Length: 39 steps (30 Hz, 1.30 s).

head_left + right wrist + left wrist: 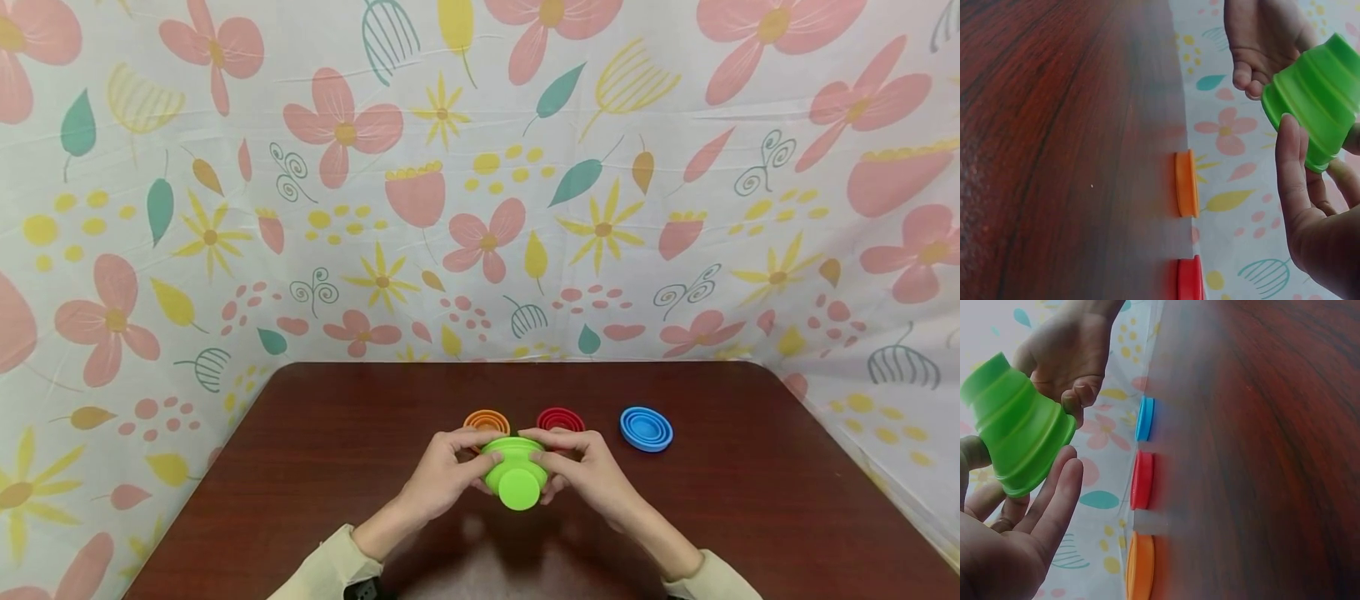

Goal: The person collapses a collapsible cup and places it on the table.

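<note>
Between both hands, above the table, is a green collapsible cup (pixel 516 475), stretched out in stepped rings with its small round base toward me in the head view. My left hand (pixel 442 473) grips its left side, thumb on the outer wall and fingers at the wide rim. From the other side my right hand (pixel 588 473) holds it the same way. In the left wrist view the cup (pixel 1019 425) shows its ribbed wall tapering to the narrow end. Its inside is hidden in all views.
Behind the hands lie three collapsed cups on the dark wooden table (pixel 337 450): orange (pixel 486 421), partly covered by the left hand, red (pixel 561 418), partly covered by the right hand, and blue (pixel 647 429) farther right. A flower-patterned cloth (pixel 480 183) hangs behind the table.
</note>
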Each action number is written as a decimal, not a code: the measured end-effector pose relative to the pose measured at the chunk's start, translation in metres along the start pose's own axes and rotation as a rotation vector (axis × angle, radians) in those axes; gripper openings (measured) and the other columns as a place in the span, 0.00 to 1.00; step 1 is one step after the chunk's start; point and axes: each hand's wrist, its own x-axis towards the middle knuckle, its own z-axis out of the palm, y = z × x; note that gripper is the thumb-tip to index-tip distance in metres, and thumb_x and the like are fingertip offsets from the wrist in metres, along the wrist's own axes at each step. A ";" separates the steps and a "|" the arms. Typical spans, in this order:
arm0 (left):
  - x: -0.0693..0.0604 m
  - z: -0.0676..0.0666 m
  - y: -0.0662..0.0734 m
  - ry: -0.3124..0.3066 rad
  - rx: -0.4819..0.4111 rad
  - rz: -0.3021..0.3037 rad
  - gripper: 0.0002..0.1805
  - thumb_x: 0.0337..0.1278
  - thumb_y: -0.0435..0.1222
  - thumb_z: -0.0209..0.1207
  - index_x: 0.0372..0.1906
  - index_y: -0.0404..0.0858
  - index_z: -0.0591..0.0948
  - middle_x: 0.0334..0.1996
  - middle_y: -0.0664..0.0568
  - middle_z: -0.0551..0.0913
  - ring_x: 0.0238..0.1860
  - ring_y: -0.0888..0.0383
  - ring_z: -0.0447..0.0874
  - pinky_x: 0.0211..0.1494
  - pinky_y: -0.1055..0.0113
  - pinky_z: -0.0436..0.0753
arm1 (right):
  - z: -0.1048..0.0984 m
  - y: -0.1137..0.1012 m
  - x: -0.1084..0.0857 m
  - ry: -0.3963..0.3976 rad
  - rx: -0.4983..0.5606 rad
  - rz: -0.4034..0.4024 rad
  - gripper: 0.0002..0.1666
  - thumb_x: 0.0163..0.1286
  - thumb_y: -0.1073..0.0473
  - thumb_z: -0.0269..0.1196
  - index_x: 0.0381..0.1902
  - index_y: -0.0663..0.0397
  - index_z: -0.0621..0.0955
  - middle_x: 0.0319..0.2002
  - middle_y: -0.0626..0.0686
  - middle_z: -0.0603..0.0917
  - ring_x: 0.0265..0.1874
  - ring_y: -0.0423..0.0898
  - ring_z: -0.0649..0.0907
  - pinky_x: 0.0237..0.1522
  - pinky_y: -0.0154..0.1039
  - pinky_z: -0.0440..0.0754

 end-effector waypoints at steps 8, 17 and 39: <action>-0.001 0.000 -0.004 -0.003 0.053 0.022 0.16 0.76 0.32 0.62 0.62 0.32 0.84 0.55 0.39 0.82 0.43 0.49 0.86 0.36 0.48 0.91 | -0.002 0.001 -0.001 -0.015 -0.001 -0.018 0.22 0.78 0.62 0.64 0.66 0.65 0.82 0.53 0.67 0.85 0.23 0.53 0.87 0.29 0.55 0.90; -0.002 0.001 -0.004 0.034 0.134 0.037 0.17 0.79 0.33 0.59 0.65 0.36 0.83 0.56 0.43 0.82 0.39 0.54 0.87 0.35 0.47 0.90 | -0.005 0.000 -0.004 -0.102 0.092 -0.016 0.26 0.83 0.61 0.57 0.73 0.66 0.75 0.37 0.69 0.82 0.28 0.48 0.85 0.33 0.51 0.91; -0.004 -0.002 -0.003 -0.104 -0.158 0.012 0.28 0.75 0.30 0.52 0.77 0.29 0.69 0.55 0.37 0.82 0.36 0.45 0.90 0.45 0.49 0.91 | -0.004 0.003 -0.001 0.015 0.007 -0.047 0.29 0.78 0.65 0.63 0.71 0.74 0.73 0.43 0.64 0.85 0.22 0.52 0.86 0.32 0.56 0.90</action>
